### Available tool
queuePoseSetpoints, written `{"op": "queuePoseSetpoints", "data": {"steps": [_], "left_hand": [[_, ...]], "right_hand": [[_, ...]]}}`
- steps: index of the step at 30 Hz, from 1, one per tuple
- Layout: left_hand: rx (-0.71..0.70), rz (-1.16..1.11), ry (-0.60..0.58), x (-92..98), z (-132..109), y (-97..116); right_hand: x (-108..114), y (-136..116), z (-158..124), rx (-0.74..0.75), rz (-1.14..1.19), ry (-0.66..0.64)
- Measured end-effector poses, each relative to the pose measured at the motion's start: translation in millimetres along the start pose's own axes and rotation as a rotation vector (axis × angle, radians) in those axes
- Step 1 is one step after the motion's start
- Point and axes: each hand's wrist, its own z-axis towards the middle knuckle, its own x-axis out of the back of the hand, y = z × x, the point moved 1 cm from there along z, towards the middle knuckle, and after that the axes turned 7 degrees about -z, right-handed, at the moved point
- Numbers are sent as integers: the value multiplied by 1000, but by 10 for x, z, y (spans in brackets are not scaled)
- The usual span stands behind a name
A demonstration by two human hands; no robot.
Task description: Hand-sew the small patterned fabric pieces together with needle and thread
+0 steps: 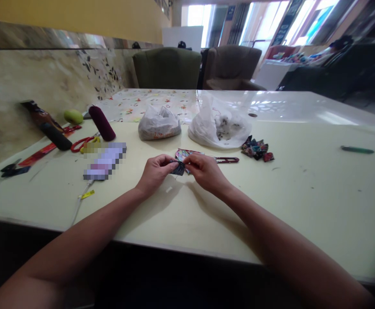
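Both hands meet over the middle of a pale yellow table [303,201]. My left hand [155,171] and my right hand [203,169] pinch a small folded piece of patterned fabric [178,167] between their fingertips. More patterned fabric [187,153] lies flat just behind it. A small red thread snipper [228,160] rests beside my right hand. A heap of folded fabric pieces [257,149] sits further right.
Two white plastic bags [158,123] [219,124] stand behind the hands. At the left lie red scissors [83,143], a maroon roll [102,123], a black tube [55,136], a green object [73,116] and a blurred packet [105,161]. A green pen [357,149] lies far right. Armchairs stand beyond the table.
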Motion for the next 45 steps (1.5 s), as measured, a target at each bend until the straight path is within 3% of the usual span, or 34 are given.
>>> {"op": "queuePoseSetpoints", "data": {"steps": [9,24,33,42,45], "left_hand": [[86,-93,-54,33,25,-46],[247,-326,-218,41,27,-32],[289,-278,-206,19,6,-43],[168,-111,-192,-15,-18,-29],[165,-162,-185,-29,-12,-32]], "right_hand": [[35,15,12,-41,129,-23],[64,115,35,-235,659,-166],[2,111,30,-161,606,-158],[-31,-19,1,-169,458,-106],[35,0,14,-203,483,-133]]}}
